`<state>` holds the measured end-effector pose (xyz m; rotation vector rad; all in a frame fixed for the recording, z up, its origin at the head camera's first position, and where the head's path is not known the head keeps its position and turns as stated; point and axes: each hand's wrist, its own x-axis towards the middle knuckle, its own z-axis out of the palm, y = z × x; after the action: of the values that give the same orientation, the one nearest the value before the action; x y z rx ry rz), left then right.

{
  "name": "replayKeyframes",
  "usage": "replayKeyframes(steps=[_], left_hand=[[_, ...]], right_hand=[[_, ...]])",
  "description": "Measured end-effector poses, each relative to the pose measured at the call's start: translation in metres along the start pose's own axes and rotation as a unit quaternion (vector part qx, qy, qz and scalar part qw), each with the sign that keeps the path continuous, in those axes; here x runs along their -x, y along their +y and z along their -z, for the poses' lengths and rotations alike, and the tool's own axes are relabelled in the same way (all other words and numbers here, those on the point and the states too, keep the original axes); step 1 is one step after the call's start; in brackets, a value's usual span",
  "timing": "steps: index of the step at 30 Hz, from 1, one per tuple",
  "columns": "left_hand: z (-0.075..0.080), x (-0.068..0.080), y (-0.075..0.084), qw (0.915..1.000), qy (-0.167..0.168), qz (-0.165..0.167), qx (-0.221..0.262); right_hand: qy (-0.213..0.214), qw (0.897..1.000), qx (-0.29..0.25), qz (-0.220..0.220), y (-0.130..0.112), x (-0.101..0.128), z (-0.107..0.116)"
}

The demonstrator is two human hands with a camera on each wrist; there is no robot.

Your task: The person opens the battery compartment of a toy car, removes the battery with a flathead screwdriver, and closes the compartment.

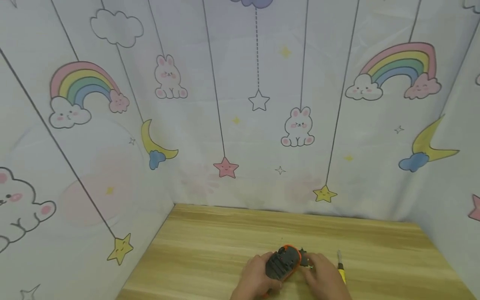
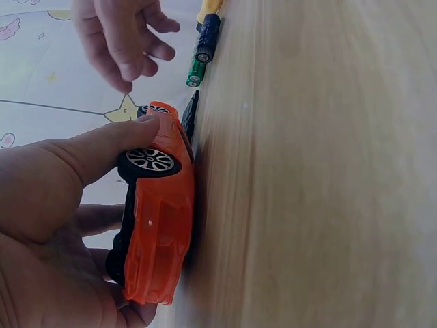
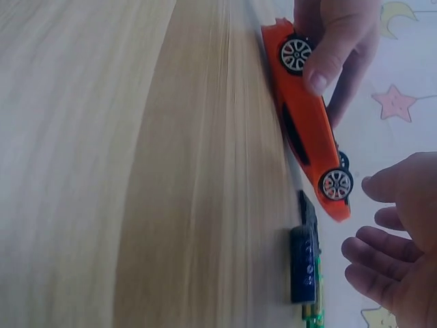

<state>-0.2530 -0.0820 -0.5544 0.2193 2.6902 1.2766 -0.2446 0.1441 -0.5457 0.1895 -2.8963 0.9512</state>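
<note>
Left hand (image 2: pixel 48 225) around toy car (image 2: pixel 157 225)

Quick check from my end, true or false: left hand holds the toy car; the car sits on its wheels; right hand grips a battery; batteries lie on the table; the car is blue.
1. The left hand holds the toy car: true.
2. The car sits on its wheels: false, its underside faces up.
3. The right hand grips a battery: false, it holds nothing.
4. Batteries lie on the table: true.
5. The car is blue: false, orange.
</note>
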Motion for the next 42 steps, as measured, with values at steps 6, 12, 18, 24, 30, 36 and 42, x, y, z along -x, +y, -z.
replayKeyframes(steps=[6, 12, 18, 24, 30, 36, 42], left_hand=[[0.0, 0.002, 0.0, 1.0, -0.003, 0.005, 0.008], [0.003, 0.003, 0.003, 1.0, 0.003, 0.003, -0.003], [0.003, 0.002, 0.004, 0.9999, -0.002, 0.007, -0.015], [0.001, 0.0, 0.003, 0.9996, -0.005, 0.005, -0.026], [0.0, 0.001, 0.004, 0.9996, -0.007, 0.001, -0.027], [0.001, -0.002, 0.004, 0.9992, -0.013, -0.007, -0.038], [0.008, -0.004, 0.0, 0.997, -0.059, -0.049, -0.008]], right_hand=[[0.001, 1.0, -0.016, 0.007, -0.012, -0.001, -0.009], [0.007, 1.0, -0.009, 0.01, -0.021, -0.002, -0.017], [0.01, 1.0, 0.006, 0.022, -0.024, -0.001, -0.022], [0.006, 0.999, 0.024, 0.033, -0.024, -0.005, -0.026], [-0.001, 0.999, 0.029, 0.028, -0.026, -0.007, -0.029], [-0.016, 0.999, 0.038, 0.028, -0.029, -0.012, -0.029], [-0.044, 0.997, 0.049, 0.038, -0.03, -0.016, -0.027]])
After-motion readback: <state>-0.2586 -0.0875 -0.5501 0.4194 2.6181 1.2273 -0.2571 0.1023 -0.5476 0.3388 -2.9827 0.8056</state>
